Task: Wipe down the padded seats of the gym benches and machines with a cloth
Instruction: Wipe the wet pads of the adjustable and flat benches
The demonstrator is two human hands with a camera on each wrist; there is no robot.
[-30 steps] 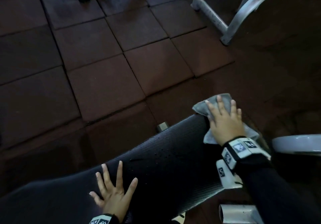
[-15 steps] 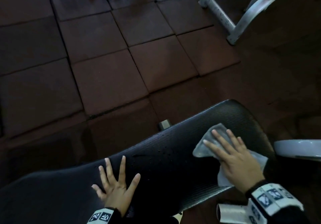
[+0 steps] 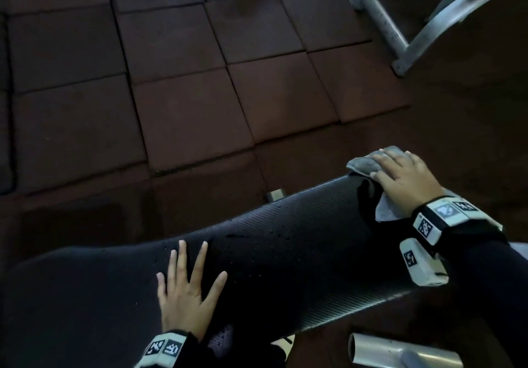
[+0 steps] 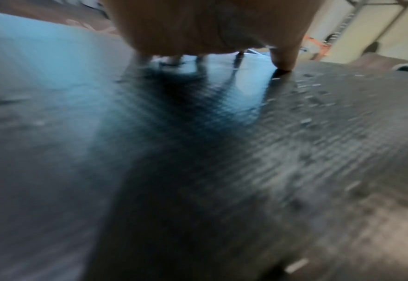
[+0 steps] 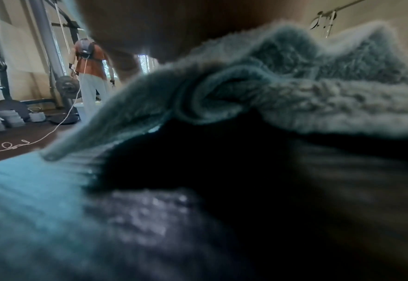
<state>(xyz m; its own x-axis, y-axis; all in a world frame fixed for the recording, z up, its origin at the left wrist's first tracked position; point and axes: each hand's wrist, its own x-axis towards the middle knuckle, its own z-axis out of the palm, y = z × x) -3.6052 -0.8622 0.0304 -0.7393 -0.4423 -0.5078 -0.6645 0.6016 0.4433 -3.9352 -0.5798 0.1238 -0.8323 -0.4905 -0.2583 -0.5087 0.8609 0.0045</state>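
Observation:
A long black padded bench seat (image 3: 285,259) runs across the lower head view, its ribbed surface dotted with droplets. My right hand (image 3: 400,179) lies flat on a grey cloth (image 3: 363,165) at the pad's far right end, fingers extended over it; part of the cloth (image 3: 385,210) shows behind the palm. The right wrist view shows the fluffy cloth (image 5: 294,85) bunched under the palm on the pad (image 5: 150,218). My left hand (image 3: 188,285) rests flat with spread fingers on the pad's middle. The left wrist view shows fingertips (image 4: 283,60) touching the wet pad (image 4: 198,152).
Dark red rubber floor tiles (image 3: 185,110) lie beyond the bench. A white machine frame (image 3: 400,33) stands at the top right. A silver tube (image 3: 400,350) juts out below the bench. Another person (image 5: 89,66) stands by weight racks in the right wrist view.
My right hand has pushed the cloth from the pad's near right part out to its far end. The left hand has stayed flat on the pad.

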